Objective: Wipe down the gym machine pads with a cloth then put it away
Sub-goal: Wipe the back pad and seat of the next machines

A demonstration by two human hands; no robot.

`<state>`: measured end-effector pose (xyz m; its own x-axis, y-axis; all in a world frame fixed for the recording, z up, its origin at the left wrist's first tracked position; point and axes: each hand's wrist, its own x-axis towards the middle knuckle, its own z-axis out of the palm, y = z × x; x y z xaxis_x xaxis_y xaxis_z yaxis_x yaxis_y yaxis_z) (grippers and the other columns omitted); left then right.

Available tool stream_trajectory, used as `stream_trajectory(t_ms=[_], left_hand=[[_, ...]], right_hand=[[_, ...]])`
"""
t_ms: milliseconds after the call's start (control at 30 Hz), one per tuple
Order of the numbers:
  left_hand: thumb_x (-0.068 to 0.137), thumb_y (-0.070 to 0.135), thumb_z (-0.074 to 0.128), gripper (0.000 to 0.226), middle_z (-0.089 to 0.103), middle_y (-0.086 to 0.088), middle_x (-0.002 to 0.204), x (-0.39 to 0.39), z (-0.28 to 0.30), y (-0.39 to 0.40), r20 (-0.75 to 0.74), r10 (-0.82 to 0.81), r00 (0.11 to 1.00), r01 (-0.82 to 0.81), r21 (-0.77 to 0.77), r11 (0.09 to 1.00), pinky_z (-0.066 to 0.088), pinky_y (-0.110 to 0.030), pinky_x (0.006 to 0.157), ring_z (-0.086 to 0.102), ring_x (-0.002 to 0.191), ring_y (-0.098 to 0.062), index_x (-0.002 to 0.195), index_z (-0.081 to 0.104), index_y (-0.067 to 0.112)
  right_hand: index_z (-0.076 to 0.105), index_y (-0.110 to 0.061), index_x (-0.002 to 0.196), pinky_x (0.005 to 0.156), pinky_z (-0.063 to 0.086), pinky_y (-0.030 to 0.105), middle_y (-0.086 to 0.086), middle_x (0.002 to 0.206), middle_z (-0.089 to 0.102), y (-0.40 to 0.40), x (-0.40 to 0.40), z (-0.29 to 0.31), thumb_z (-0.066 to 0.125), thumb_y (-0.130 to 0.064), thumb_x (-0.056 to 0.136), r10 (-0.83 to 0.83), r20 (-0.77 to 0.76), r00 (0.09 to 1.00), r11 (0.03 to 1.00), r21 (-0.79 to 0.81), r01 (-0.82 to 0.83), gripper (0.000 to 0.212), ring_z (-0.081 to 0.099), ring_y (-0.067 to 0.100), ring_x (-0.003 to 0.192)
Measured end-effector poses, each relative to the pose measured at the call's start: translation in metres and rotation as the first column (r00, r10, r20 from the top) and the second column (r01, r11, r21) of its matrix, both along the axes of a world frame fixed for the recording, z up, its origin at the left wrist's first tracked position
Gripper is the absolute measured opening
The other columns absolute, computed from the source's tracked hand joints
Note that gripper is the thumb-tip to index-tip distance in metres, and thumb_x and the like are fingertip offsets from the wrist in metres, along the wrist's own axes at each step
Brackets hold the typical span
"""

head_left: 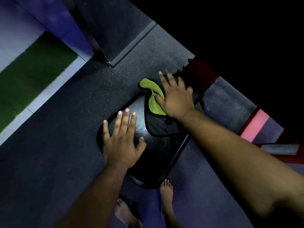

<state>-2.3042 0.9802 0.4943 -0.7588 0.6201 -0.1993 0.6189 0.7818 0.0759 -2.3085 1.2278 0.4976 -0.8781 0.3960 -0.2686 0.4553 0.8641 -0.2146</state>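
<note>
Head view, looking down. At the far left of the picture there is a strip of green turf [31, 76] on a pale floor. Next to it is the dark speckled rubber floor [65, 120].

In the middle is the black shiny padded seat of the gym machine [158, 155]. The left hand [121, 142] lies flat on the left part of the pad, fingers straight and spread, holding nothing. It looks like it is steadying the pad.

A little to the right, the right hand [176, 96] presses down on the soft cloth, green on one side and dark grey on the other [154, 104]. The fingers are spread over it and look fairly straight. The cloth sits on the upper part of the pad, and one green corner hangs past the pad's edge.

At the right is the red metal frame of the machine [202, 74]. Two bare feet [166, 193] stand at the bottom.

I think the wiping is in the middle. I cannot tell how much of the pad is clean. Putting the cloth away is still to do.

I see no box, bin or basket here, so I cannot tell where the cloth will go.
</note>
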Motion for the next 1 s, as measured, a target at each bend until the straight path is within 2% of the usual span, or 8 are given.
stream_trajectory(t_ms=[100, 233, 333, 467, 633, 767, 933, 1000], left_hand=[[0.087, 0.053, 0.037, 0.086, 0.007, -0.003, 0.172, 0.000, 0.002, 0.000, 0.004, -0.001, 1.000, 0.001, 0.001, 1.000, 0.009, -0.064, 0.122, 0.010, 0.158, -0.023, 0.163, 0.016, 0.020], [0.087, 0.054, 0.038, 0.086, 0.007, -0.003, 0.172, 0.000, 0.000, 0.001, 0.009, 0.008, 1.000, -0.008, 0.005, 1.000, 0.009, -0.065, 0.122, 0.009, 0.158, -0.022, 0.163, 0.016, 0.020], [0.087, 0.054, 0.038, 0.086, 0.007, -0.002, 0.172, 0.000, -0.001, 0.001, 0.007, 0.010, 1.000, -0.010, 0.007, 1.000, 0.008, -0.064, 0.123, 0.009, 0.158, -0.022, 0.163, 0.016, 0.021], [0.088, 0.053, 0.037, 0.085, 0.005, -0.001, 0.172, 0.001, 0.000, 0.000, 0.011, 0.009, 1.000, -0.009, -0.001, 1.000, 0.008, -0.063, 0.123, 0.007, 0.158, -0.021, 0.164, 0.014, 0.021], [0.088, 0.052, 0.038, 0.086, 0.005, -0.002, 0.172, 0.000, 0.001, 0.000, 0.021, -0.003, 1.000, 0.003, -0.004, 1.000, 0.009, -0.064, 0.123, 0.007, 0.159, -0.021, 0.164, 0.013, 0.021], [0.089, 0.051, 0.039, 0.085, 0.007, -0.003, 0.172, 0.000, 0.000, -0.001, 0.016, -0.013, 1.000, 0.013, 0.018, 1.000, 0.010, -0.065, 0.122, 0.009, 0.158, -0.023, 0.163, 0.014, 0.020], [0.089, 0.048, 0.038, 0.086, 0.010, -0.004, 0.172, -0.001, -0.007, -0.003, -0.021, -0.014, 1.000, 0.016, 0.089, 0.996, 0.010, -0.063, 0.123, 0.011, 0.158, -0.022, 0.163, 0.010, 0.016], [0.090, 0.043, 0.038, 0.086, 0.011, -0.008, 0.171, 0.002, -0.006, -0.005, -0.016, 0.023, 1.000, -0.019, 0.177, 0.984, 0.013, -0.063, 0.123, 0.014, 0.158, -0.022, 0.163, 0.007, 0.012]], right_hand=[[0.009, -0.031, 0.164, 0.115, 0.026, 0.065, -0.006, 0.172, 0.004, 0.001, 0.067, 0.001, 0.032, -0.066, 0.097, 0.062, -0.029, 0.998, 0.998, 0.034, -0.061, 0.079, 0.005, 0.027, 0.158], [0.001, -0.031, 0.164, 0.121, 0.008, 0.069, -0.008, 0.172, -0.009, -0.011, 0.106, 0.000, 0.028, -0.066, 0.096, -0.089, 0.042, 0.995, 0.996, -0.021, 0.090, 0.081, -0.013, 0.024, 0.158], [0.001, -0.026, 0.163, 0.113, 0.019, 0.072, -0.002, 0.172, -0.001, -0.011, 0.035, 0.000, 0.033, -0.065, 0.098, -0.111, 0.025, 0.994, 0.993, 0.037, 0.110, 0.083, 0.007, 0.035, 0.156], [0.005, -0.022, 0.164, 0.103, 0.036, 0.061, 0.007, 0.170, 0.013, -0.001, -0.037, -0.001, 0.035, -0.064, 0.099, -0.031, 0.033, 0.999, 0.999, 0.014, 0.031, 0.083, 0.028, 0.038, 0.147], [0.010, -0.026, 0.164, 0.114, 0.023, 0.070, -0.001, 0.172, 0.005, -0.026, 0.057, 0.006, 0.037, -0.064, 0.091, 0.054, -0.005, 0.999, 0.997, 0.059, -0.053, 0.087, 0.008, 0.030, 0.158], [0.002, -0.034, 0.163, 0.114, 0.011, 0.077, -0.009, 0.172, -0.006, -0.023, 0.097, 0.006, 0.046, -0.063, 0.092, 0.100, 0.057, 0.993, 0.995, -0.033, -0.098, 0.088, -0.011, 0.023, 0.158], [0.008, -0.028, 0.163, 0.115, 0.013, 0.075, 0.001, 0.171, 0.010, -0.010, -0.001, 0.000, 0.037, -0.064, 0.098, -0.229, 0.020, 0.973, 0.973, 0.012, 0.229, 0.080, 0.013, 0.031, 0.155], [0.005, -0.021, 0.164, 0.118, 0.006, 0.072, 0.004, 0.171, 0.008, -0.031, -0.019, 0.002, 0.036, -0.061, 0.098, -0.341, 0.002, 0.940, 0.940, 0.010, 0.341, 0.083, 0.007, 0.030, 0.156]])
